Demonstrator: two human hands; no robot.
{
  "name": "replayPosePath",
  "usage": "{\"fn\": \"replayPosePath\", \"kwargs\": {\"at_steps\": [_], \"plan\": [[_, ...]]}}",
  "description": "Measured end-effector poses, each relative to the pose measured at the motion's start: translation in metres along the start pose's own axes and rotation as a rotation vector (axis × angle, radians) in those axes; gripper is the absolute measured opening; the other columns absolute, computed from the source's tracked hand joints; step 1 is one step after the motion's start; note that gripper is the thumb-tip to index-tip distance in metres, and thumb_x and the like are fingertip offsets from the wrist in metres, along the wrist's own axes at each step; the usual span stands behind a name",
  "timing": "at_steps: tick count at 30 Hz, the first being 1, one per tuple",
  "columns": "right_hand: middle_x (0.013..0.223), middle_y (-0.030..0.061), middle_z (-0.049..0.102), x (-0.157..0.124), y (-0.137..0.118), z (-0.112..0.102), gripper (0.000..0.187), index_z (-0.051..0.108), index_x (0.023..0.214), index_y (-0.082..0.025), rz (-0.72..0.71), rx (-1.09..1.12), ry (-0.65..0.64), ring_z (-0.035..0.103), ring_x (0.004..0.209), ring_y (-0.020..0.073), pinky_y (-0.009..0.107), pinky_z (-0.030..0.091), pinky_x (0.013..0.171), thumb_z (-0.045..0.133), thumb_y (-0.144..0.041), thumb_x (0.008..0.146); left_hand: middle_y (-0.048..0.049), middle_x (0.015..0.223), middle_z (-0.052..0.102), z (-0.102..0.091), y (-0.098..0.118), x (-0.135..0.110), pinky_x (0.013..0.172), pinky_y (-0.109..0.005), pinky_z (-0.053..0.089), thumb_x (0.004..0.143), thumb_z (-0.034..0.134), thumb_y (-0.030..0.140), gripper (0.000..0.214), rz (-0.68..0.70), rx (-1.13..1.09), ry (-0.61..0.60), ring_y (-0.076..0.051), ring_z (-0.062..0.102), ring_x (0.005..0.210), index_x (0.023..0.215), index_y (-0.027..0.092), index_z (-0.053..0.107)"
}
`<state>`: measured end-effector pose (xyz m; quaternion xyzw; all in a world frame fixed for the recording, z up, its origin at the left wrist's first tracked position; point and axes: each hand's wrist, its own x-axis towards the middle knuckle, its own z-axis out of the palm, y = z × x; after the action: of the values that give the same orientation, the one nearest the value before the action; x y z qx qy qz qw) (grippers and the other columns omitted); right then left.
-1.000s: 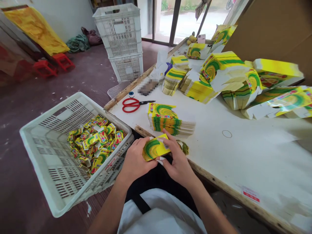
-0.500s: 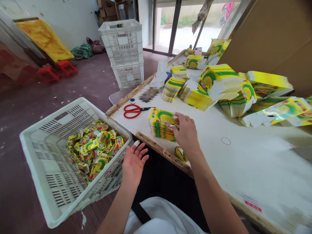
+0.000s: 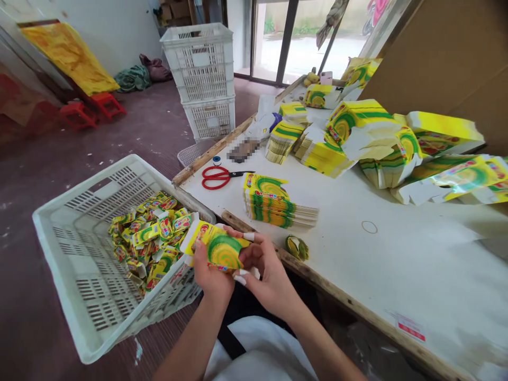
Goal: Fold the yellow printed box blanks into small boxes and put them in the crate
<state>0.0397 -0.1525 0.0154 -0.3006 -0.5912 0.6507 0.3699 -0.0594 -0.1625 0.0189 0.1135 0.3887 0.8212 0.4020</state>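
Observation:
Both my hands hold one flat yellow-and-green carton (image 3: 216, 247) in front of my lap, just off the table's near edge. My left hand (image 3: 210, 278) grips it from below, fingers curled. My right hand (image 3: 264, 270) pinches its right end, with taped fingertips. A stack of the same flat cartons (image 3: 273, 203) lies on the white table (image 3: 397, 254) just beyond my hands. To my left a white plastic crate (image 3: 79, 296) holds several folded yellow cartons (image 3: 153, 235).
Red scissors (image 3: 218, 176) and a small tape roll (image 3: 216, 159) lie near the table's left edge. More carton piles (image 3: 357, 137) crowd the back of the table. Stacked white crates (image 3: 204, 74) stand on the floor, red stools (image 3: 93, 108) further left. A small green wad (image 3: 297, 247) sits by the edge.
The earlier folded carton left my hands. My right hand reached to the stack, took a flat carton and came back; my left hand, open half a second ago, now grips it too.

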Motion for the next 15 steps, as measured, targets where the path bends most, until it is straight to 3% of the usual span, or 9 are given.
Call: {"fn": "replayPosePath", "kwargs": {"at_steps": [4,9,12,15], "plan": [[0.084,-0.0023,0.054,-0.007,0.005,0.007,0.052,0.044,0.115,-0.025,0.072,-0.003,-0.015,0.054,0.073,0.0135,0.025,0.047,0.063,0.07,-0.022,0.07,0.0022,0.06,0.051,-0.002,-0.005,0.003,0.056,-0.022,0.046,0.062,0.07,0.069,0.054,-0.019,-0.002,0.098,-0.011,0.05,0.055,0.066,0.017,0.056],[0.072,-0.0046,0.053,-0.004,0.006,-0.003,0.031,0.053,0.103,-0.022,0.053,-0.157,0.073,0.051,0.062,0.012,0.023,0.043,0.056,0.064,-0.022,0.075,0.0008,0.068,0.059,-0.01,-0.019,-0.003,0.057,-0.024,0.047,0.059,0.063,0.08,0.063,-0.086,0.14,0.145,-0.013,0.058,0.063,0.072,0.018,0.058],[0.077,-0.0009,0.061,-0.003,0.006,-0.011,0.018,0.056,0.098,-0.021,-0.069,-0.204,0.146,0.058,0.067,0.0138,0.025,0.048,0.062,0.058,-0.021,0.079,0.003,0.066,0.061,-0.011,-0.022,-0.005,0.054,-0.021,0.046,0.057,0.077,0.067,0.053,-0.07,0.217,0.108,-0.011,0.056,0.056,0.071,0.018,0.061],[0.077,0.0001,0.067,-0.001,0.007,-0.02,0.011,0.06,0.089,-0.021,-0.141,-0.252,0.194,0.062,0.068,0.0148,0.025,0.05,0.062,0.054,-0.016,0.081,0.0025,0.072,0.067,-0.015,-0.024,-0.003,0.061,-0.021,0.049,0.064,0.08,0.052,0.039,-0.037,0.267,0.057,-0.01,0.06,0.061,0.077,0.018,0.065]]}}
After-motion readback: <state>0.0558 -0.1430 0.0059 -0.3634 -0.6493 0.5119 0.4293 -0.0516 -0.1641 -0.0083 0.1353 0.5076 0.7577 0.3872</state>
